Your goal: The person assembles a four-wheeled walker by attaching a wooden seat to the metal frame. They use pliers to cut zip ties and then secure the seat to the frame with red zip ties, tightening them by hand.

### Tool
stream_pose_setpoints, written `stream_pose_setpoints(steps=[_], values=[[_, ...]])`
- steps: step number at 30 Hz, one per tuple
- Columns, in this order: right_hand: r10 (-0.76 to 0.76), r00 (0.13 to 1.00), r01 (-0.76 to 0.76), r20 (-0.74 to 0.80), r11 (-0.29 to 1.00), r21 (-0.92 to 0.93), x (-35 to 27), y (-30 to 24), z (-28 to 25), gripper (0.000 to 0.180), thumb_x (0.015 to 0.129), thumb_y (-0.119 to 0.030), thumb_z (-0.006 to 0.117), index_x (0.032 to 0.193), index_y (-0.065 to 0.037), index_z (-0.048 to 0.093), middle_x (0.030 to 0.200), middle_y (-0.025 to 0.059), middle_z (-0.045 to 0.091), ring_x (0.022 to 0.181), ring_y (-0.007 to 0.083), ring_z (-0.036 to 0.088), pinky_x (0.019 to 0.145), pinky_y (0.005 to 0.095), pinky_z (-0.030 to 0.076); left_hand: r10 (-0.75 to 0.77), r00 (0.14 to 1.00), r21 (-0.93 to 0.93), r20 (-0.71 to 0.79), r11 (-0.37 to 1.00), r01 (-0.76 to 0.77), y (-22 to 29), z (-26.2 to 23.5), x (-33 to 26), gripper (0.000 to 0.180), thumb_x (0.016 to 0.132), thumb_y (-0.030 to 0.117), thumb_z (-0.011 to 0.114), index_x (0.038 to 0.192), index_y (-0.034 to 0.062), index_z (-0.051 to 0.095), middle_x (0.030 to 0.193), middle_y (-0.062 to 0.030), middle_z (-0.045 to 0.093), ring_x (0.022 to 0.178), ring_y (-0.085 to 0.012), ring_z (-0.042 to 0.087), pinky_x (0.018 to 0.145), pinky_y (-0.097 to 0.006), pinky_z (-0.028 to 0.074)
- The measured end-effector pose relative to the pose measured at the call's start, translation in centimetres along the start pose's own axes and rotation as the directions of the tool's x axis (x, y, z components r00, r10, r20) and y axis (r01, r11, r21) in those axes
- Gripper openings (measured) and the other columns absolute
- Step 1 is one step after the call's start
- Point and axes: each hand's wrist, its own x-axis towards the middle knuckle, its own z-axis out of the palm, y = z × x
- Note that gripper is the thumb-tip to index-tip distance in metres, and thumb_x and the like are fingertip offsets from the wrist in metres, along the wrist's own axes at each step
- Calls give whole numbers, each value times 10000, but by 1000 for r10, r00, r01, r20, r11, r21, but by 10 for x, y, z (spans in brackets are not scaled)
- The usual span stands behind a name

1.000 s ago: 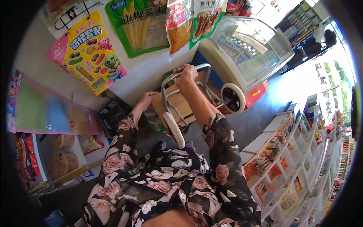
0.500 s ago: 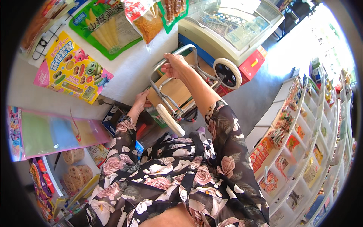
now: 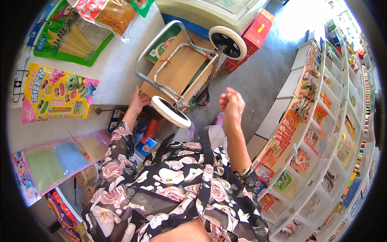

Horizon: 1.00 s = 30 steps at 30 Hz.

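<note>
Head view, looking down: hand cart tipped against white wall, wooden platform face-up inside grey tube frame, two white-rimmed wheels, one low near body, one high by red box. Left hand at lower edge of cart platform, fingers spread and loosely extended, touching or just short of the board; grip on it cannot be told. Right hand raised free over grey floor, right of cart, apart from frame, fingers curled loosely inward, nothing held. Floral dark sleeves on both forearms. Snack packets pinned on wall at left: yellow one, green one. White shelving with small packaged goods along right side. Red cartons beside upper wheel, under pale chest freezer.
</note>
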Motion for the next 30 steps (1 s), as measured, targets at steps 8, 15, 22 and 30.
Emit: stream_pose_setpoints(steps=[8, 15, 22, 30], values=[[-161, 873, 475, 460, 493, -729, -21, 136, -22, 193, 885, -209, 478, 934, -56, 585, 867, 209, 627, 828, 398, 600, 718, 473, 482, 53, 934, 197, -353, 980, 19, -62, -20, -64, 276, 921, 208, 466, 1135, 49, 539, 782, -80, 584, 594, -181, 598, 477, -302, 502], [-43, 787, 552, 615, 492, -673, -27, 155, -49, 224, 880, -221, 474, 920, -31, 587, 852, 225, 626, 822, 403, 598, 731, 481, 470, 75, 988, 430, -133, 903, -10, -120, 42, -119, 215, 887, 175, 558, 1033, 30, 619, 780, -57, 619, 610, -116, 611, 476, -223, 494], [134, 835, 422, 534, 467, -777, -32, 163, -146, 271, 896, -237, 435, 953, -21, 588, 880, 259, 619, 874, 415, 593, 755, 488, 460, 66, 970, 246, -236, 969, -6, -127, 132, -97, 533, 793, 459, 650, 1133, 56, 572, 875, -12, 547, 781, -90, 521, 555, -249, 471], [75, 933, 283, 351, 447, -848, -20, 159, -205, 274, 887, -233, 446, 953, -24, 609, 917, 241, 627, 907, 407, 592, 791, 470, 458, 7, 971, 60, -237, 998, 8, -108, 145, -67, 896, 720, 674, 602, 1286, 8, 403, 1208, -143, 471, 1066, -240, 464, 805, -431, 426]])
